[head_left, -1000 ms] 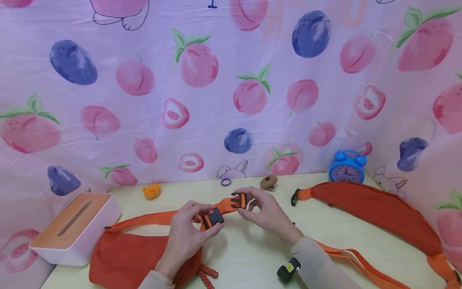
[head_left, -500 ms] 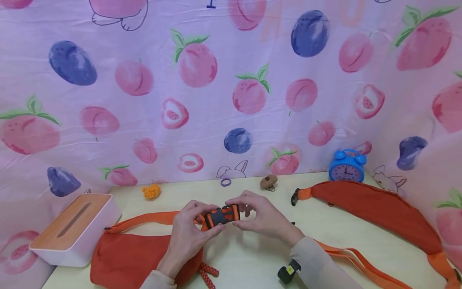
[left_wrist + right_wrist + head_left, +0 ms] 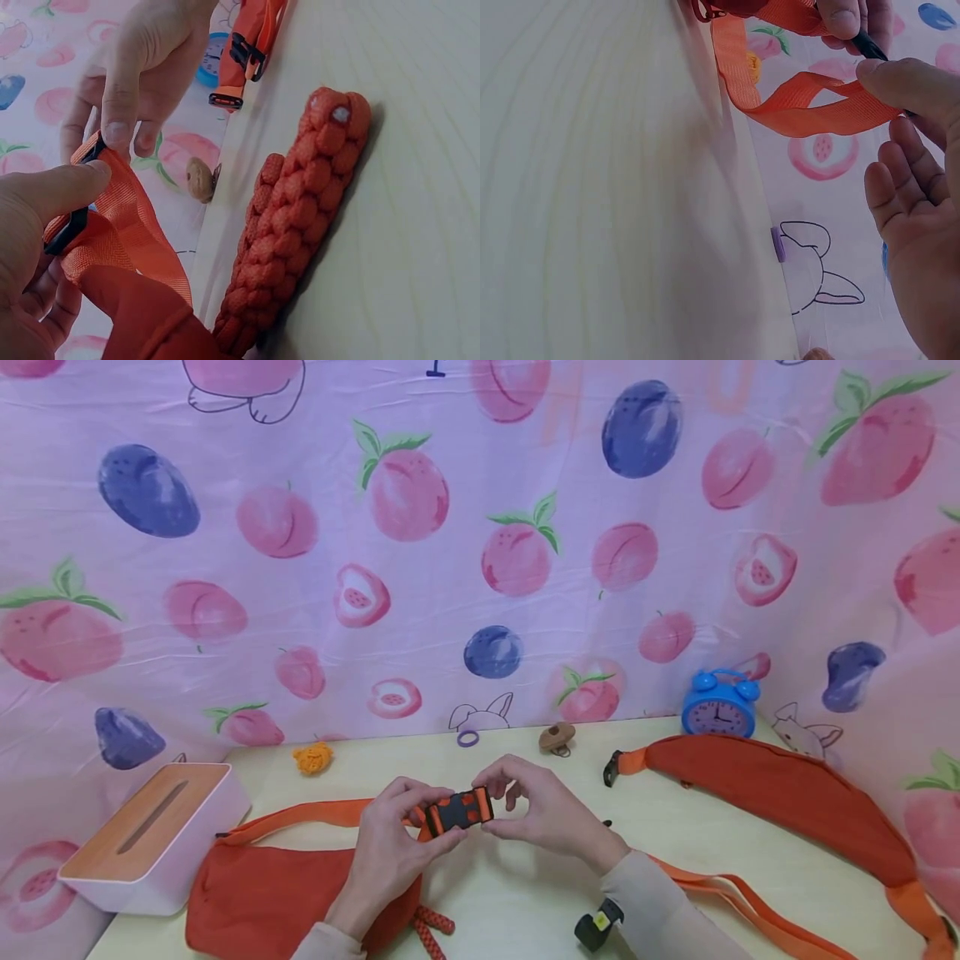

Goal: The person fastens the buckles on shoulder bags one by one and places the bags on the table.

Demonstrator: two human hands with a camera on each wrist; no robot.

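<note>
A black side-release buckle (image 3: 459, 810) on orange webbing is held above the table in the head view, its two halves joined. My left hand (image 3: 390, 847) pinches the socket half between thumb and fingers. On the other end, my right hand (image 3: 547, 814) pinches the prong half by thumb and fingertips. The orange strap (image 3: 315, 812) runs from the buckle to a rust-red waist bag (image 3: 270, 893) lying under my left forearm. A braided red pull (image 3: 300, 202) hangs by the bag in the left wrist view. In the right wrist view, the strap (image 3: 802, 120) loops below the hands.
A tissue box (image 3: 150, 835) with a wooden lid stands at left. A second waist bag (image 3: 772, 802) lies at right with its strap trailing. Along the back are an orange knotted ball (image 3: 312, 758), a purple ring (image 3: 468, 738), a brown wooden piece (image 3: 557, 739) and a blue alarm clock (image 3: 718, 710).
My right hand has moved left and slightly down, bringing the prong half into the socket half. The gap between the halves has closed. My left hand has stayed almost still.
</note>
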